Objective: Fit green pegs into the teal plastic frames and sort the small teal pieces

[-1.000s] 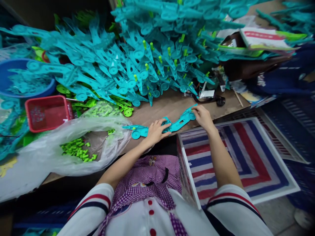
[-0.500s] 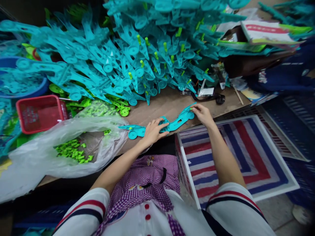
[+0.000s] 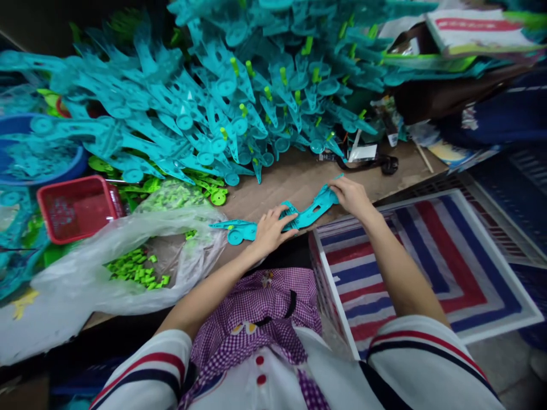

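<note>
A long turquoise plastic part (image 3: 311, 215) with round discs lies along the front edge of the table. My left hand (image 3: 270, 230) rests across its middle, fingers spread and holding it against the tabletop. At the part's right end is my right hand (image 3: 351, 195), its fingertips closed on that end. Whether a small green piece is under those fingertips is hidden. A green peg shows on the part's left end. Left of my left hand, an open clear plastic bag (image 3: 205, 250) holds many small green plastic pieces (image 3: 137, 269).
Behind my hands rises a large heap of turquoise parts (image 3: 188, 108), several with green pegs. A red basket (image 3: 79, 209) and a blue basin (image 3: 77, 165) stand at left. Below the table's right edge is a white-framed crate (image 3: 508, 319) with striped sheeting.
The right fingertips have moved over the part's end, covering the green piece that showed beside them. The left hand stays on the part. The whole view has shifted slightly.
</note>
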Motion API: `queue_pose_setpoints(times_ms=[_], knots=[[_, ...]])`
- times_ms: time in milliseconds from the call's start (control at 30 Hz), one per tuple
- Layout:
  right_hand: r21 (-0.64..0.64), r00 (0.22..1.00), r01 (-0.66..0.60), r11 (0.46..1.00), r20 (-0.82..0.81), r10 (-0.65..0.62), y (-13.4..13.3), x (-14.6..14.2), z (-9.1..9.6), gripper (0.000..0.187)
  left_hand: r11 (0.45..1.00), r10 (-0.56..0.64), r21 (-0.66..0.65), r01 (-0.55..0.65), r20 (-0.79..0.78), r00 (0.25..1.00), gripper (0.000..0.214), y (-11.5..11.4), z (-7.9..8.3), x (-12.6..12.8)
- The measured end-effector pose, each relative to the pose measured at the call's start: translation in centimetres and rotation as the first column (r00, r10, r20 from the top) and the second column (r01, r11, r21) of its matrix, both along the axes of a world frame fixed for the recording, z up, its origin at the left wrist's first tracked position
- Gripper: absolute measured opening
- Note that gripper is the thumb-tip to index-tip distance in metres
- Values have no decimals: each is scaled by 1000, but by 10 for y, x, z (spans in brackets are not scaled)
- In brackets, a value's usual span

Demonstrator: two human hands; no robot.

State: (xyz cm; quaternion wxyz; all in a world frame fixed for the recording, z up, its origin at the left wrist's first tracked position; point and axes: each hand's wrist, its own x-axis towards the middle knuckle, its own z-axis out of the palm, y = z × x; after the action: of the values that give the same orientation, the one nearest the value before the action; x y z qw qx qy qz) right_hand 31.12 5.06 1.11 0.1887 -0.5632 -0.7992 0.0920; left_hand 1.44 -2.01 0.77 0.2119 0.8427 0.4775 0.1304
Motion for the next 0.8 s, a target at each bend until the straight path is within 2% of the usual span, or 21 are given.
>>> queue_pose_setpoints(times_ms=[200, 267, 333, 433, 533, 600, 700, 767, 800], knots=[[-13, 997, 70, 997, 42, -69, -1, -7, -5, 33, 1000, -16, -4, 16, 34, 999, 50, 2, 3, -2], [-20, 993, 113, 993, 47, -112, -4, -10, -2, 35, 999, -41, -28, 43, 44, 998, 59, 3, 4, -5], [25, 993, 116, 993, 1, -116, -16, -13, 7, 40, 995, -84, -50, 88, 74, 994, 68, 2, 3, -9], [145, 999, 3, 989, -51, 5, -47, -22, 26, 65, 989, -131, -50, 140, 155, 979, 63, -3, 0, -13], [155, 976, -198, 968, 123, 180, -78, -37, 42, 79, 990, -138, 2, 141, 221, 965, 57, -7, 7, -14], [174, 937, -284, 943, 260, 234, -90, -44, 48, 81, 988, -152, 72, 139, 228, 962, 57, -9, 23, -17], [301, 903, -335, 893, 373, 214, -97, -45, 55, 81, 944, -241, 263, 201, 131, 962, 53, -15, 64, -29], [403, 895, -358, 842, 405, 187, -99, -38, 62, 83, 857, -276, 467, 219, 59, 959, 47, -23, 99, -42], [449, 897, -357, 819, 409, 167, -99, -34, 67, 83, 792, -277, 578, 195, 55, 959, 46, -29, 116, -49]])
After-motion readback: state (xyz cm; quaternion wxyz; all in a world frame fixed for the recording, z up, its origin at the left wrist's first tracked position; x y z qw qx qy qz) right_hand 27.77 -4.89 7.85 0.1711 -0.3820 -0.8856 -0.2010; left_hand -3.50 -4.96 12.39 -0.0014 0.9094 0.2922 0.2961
